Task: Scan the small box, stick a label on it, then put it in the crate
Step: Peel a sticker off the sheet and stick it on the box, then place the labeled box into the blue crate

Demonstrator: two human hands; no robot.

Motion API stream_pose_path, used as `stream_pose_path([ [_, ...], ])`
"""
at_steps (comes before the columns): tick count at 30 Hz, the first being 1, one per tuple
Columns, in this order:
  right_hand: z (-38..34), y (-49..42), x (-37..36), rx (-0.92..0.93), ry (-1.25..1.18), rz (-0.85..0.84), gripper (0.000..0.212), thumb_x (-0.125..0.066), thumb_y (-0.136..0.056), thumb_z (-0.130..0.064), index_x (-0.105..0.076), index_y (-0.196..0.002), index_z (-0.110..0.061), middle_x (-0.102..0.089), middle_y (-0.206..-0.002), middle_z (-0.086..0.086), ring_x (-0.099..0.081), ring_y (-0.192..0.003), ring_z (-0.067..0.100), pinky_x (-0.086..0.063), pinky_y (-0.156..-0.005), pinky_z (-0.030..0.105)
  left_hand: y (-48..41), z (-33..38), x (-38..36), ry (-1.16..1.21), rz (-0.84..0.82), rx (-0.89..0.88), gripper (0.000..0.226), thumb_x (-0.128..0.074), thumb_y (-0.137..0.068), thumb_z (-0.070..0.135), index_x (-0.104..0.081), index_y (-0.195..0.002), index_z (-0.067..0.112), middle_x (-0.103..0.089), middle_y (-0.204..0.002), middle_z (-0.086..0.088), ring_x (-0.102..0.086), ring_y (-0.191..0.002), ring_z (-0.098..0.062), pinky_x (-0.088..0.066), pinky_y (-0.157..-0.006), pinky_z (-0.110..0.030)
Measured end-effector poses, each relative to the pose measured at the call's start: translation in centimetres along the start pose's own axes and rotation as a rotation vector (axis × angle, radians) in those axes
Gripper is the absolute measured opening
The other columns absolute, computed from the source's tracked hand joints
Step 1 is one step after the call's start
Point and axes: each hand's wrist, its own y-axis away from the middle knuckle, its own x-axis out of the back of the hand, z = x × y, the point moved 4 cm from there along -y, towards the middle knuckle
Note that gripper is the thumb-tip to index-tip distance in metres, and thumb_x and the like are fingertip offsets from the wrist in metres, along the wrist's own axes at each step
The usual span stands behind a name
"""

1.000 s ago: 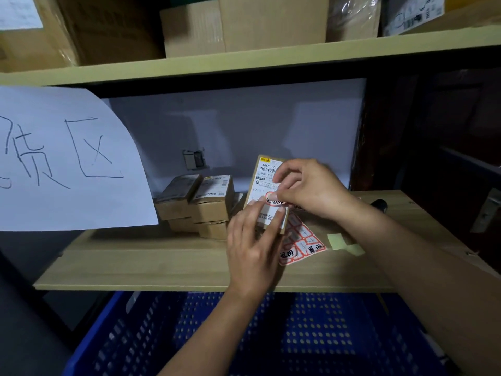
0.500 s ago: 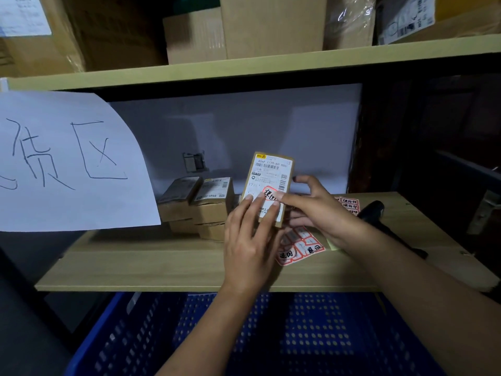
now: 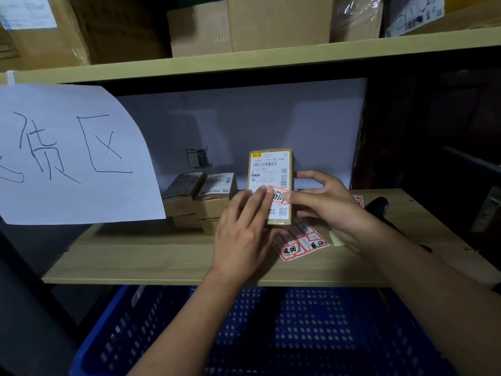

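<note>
A small brown box with a white shipping label stands upright over the wooden shelf. My left hand holds its lower left side, fingers spread on the front. My right hand grips the right edge, its thumb pressing a red-and-white sticker onto the box's front. A sheet of red stickers lies on the shelf under the box. The blue perforated crate sits below the shelf edge.
Several small brown boxes are stacked at the left behind my left hand. A black scanner lies at the right on the shelf. A white handwritten paper sign hangs at the left. Cardboard cartons fill the upper shelf.
My right hand moved from over the top of the box to its right edge, uncovering the shipping label. The red sticker now lies on the box's front, and the scanner has come into view.
</note>
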Motion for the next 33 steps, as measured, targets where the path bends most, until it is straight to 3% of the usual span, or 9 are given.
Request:
stream_pose_path([
  [4, 0.4, -0.4, 0.3, -0.067, -0.068, -0.033, 0.058, -0.087, -0.081, -0.012, -0.062, -0.133, -0.015, -0.083, -0.106, 0.017, -0.081, -0.101, 0.033, -0.059, -0.1, 0.054, 0.4, 0.5, 0.1, 0.04, -0.046, 0.02, 0.072, -0.071, -0.101, 0.041, -0.044, -0.159, 0.009, -0.053, -0.159, -0.009, -0.049, -0.141, -0.034, -0.05, -0.114, -0.048],
  [9, 0.3, 0.9, -0.1, -0.151, -0.083, -0.159, 0.074, -0.095, -0.071, -0.018, -0.059, -0.135, -0.017, -0.076, -0.123, 0.022, -0.08, -0.101, 0.039, -0.058, -0.102, 0.055, 2.0, 0.3, 3.0, 0.078, -0.001, -0.154, 0.049, -0.061, -0.109, 0.035, -0.057, -0.15, 0.009, -0.059, -0.154, -0.013, -0.052, -0.144, -0.038, -0.049, -0.116, -0.046],
  [14, -0.3, 5.1, -0.9, 0.035, 0.231, -0.082, 0.11, -0.094, -0.06, -0.051, -0.038, -0.153, -0.035, -0.067, -0.122, 0.0, -0.079, -0.101, 0.021, -0.064, -0.089, 0.043, 4.2, 0.9, 6.0, 0.129, -0.055, -0.11, 0.054, -0.076, -0.1, 0.038, -0.064, -0.145, 0.011, -0.065, -0.147, -0.009, -0.059, -0.137, -0.035, -0.057, -0.107, -0.047],
  [16, -0.2, 7.9, -1.4, 0.148, 0.342, -0.058, 0.094, -0.088, -0.072, -0.048, -0.038, -0.152, -0.044, -0.062, -0.121, -0.012, -0.078, -0.093, 0.01, -0.063, -0.079, 0.028, 5.7, 1.8, 8.0, 0.178, -0.095, -0.099, 0.057, -0.079, -0.098, 0.042, -0.064, -0.144, 0.013, -0.065, -0.146, -0.007, -0.06, -0.135, -0.033, -0.057, -0.107, -0.043],
  [20, 1.4, 13.4, -2.1, 0.205, 0.548, -0.087, 0.057, -0.073, -0.081, -0.06, -0.054, -0.135, -0.056, -0.059, -0.125, -0.021, -0.072, -0.099, -0.003, -0.054, -0.086, 0.016, 8.6, 3.7, 12.5, 0.253, -0.185, -0.096, 0.06, -0.082, -0.093, 0.048, -0.068, -0.139, 0.013, -0.069, -0.138, -0.007, -0.065, -0.127, -0.033, -0.055, -0.109, -0.039],
  [24, 4.2, 17.4, -2.3, 0.01, 0.45, -0.139, 0.058, -0.063, -0.067, -0.076, -0.061, -0.122, -0.058, -0.056, -0.113, -0.027, -0.07, -0.096, 0.003, -0.054, -0.082, 0.015, 11.1, 5.4, 14.5, 0.389, -0.299, -0.077, 0.064, -0.086, -0.087, 0.053, -0.07, -0.135, 0.012, -0.072, -0.129, -0.006, -0.069, -0.118, -0.032, -0.061, -0.095, -0.041],
  [26, 5.9, 17.7, -2.4, -0.089, 0.404, -0.167, 0.057, -0.064, -0.065, -0.077, -0.061, -0.119, -0.059, -0.056, -0.112, -0.025, -0.072, -0.093, 0.007, -0.059, -0.084, 0.022, 11.9, 5.5, 13.9, 0.47, -0.386, -0.035, 0.065, -0.085, -0.087, 0.054, -0.07, -0.137, 0.015, -0.071, -0.132, -0.004, -0.067, -0.122, -0.03, -0.059, -0.099, -0.04],
  [28, 8.0, 16.6, -2.3, -0.21, 0.332, -0.178, 0.049, -0.072, -0.075, -0.065, -0.064, -0.121, -0.05, -0.058, -0.119, -0.012, -0.076, -0.093, 0.014, -0.065, -0.085, 0.034, 12.4, 5.1, 12.3, 0.543, -0.492, 0.014, 0.068, -0.084, -0.088, 0.053, -0.066, -0.143, 0.016, -0.067, -0.137, -0.002, -0.062, -0.131, -0.025, -0.054, -0.11, -0.037],
  [33, 13.5, 12.6, -3.3, -0.661, 0.056, -0.225, 0.028, -0.064, -0.101, -0.017, -0.059, -0.128, -0.02, -0.066, -0.115, 0.009, -0.073, -0.095, 0.024, -0.064, -0.084, 0.034, 12.7, 3.4, 5.9, 0.645, -0.849, 0.148, 0.062, -0.079, -0.095, 0.037, -0.058, -0.151, 0.022, -0.058, -0.148, 0.006, -0.048, -0.141, -0.007, -0.037, -0.121, -0.021],
])
